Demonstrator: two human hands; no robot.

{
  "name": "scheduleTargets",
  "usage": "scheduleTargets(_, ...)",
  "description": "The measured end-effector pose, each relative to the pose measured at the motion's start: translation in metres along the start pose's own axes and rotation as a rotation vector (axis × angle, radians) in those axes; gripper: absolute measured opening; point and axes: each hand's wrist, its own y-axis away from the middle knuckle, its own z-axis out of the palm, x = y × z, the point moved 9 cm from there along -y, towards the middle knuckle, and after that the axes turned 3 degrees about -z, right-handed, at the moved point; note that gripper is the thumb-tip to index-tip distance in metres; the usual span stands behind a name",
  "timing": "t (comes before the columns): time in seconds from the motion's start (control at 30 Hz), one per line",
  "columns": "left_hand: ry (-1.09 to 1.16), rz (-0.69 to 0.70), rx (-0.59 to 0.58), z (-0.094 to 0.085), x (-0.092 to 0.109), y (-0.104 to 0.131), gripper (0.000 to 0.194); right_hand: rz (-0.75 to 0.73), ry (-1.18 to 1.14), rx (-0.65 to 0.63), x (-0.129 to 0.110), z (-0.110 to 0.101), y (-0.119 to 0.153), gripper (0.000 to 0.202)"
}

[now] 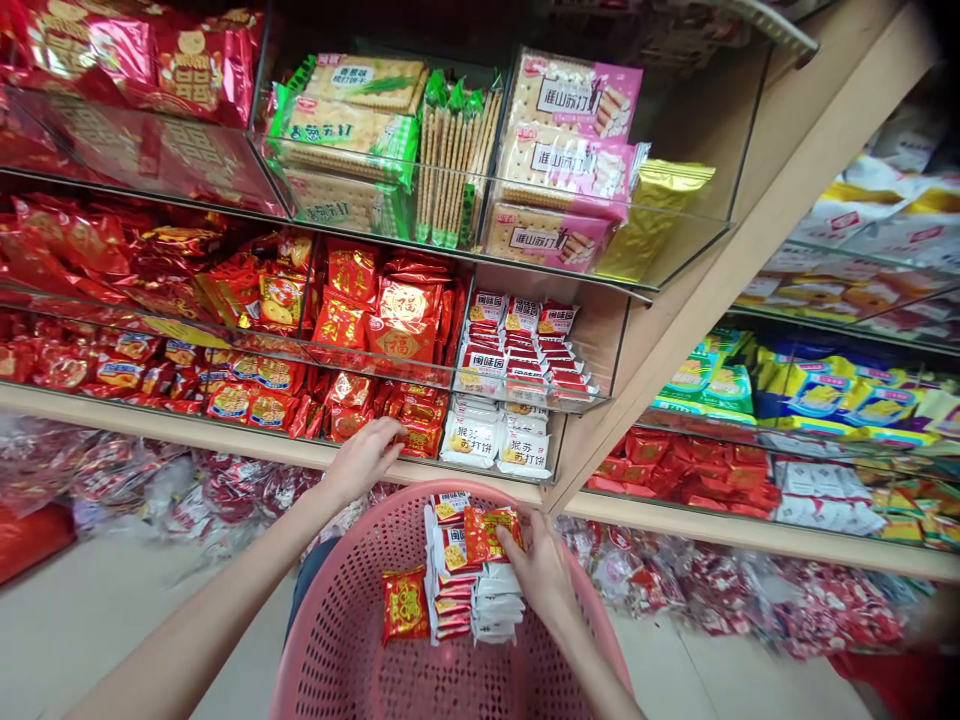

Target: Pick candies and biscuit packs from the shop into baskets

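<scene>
Left hand (367, 455), frame centre, fingers curled onto red foil snack packets (420, 435) in the clear shelf bin. Right hand (536, 560) pinches an orange-red packet (486, 530) over the pink perforated plastic basket (337, 640), beside stacked white packets (495, 605), keeping rows tidy.

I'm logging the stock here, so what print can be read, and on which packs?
"福" on a red and gold packet, middle shelf.
"苏打饼" on white packets, bottom shelf.
Pink cracker packs, green cracker packs, the orange packet in the right hand: too blurred.
</scene>
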Motion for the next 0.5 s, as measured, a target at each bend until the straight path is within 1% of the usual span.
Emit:
scheduleTargets(0.1, -0.172, 0.104, 0.043, -0.002, 0.017, -0.013, 0.023, 0.005, 0.018, -0.02, -0.002, 0.001, 0.001, 0.043)
scheduleTargets(0.23, -0.349, 0.185, 0.074, 0.004, 0.032, -0.021, 0.028, 0.013, -0.014, -0.022, -0.005, -0.001, 0.001, 0.045)
scheduleTargets(0.4, -0.482, 0.217, 0.102, 0.009, 0.037, -0.025, 0.028, 0.01, -0.056, 0.03, -0.009, -0.011, 0.002, 0.046)
scheduleTargets(0.5, -0.522, 0.233, 0.105, 0.009, 0.037, -0.025, 0.024, 0.003, -0.082, 0.054, -0.012, -0.018, 0.002, 0.046)
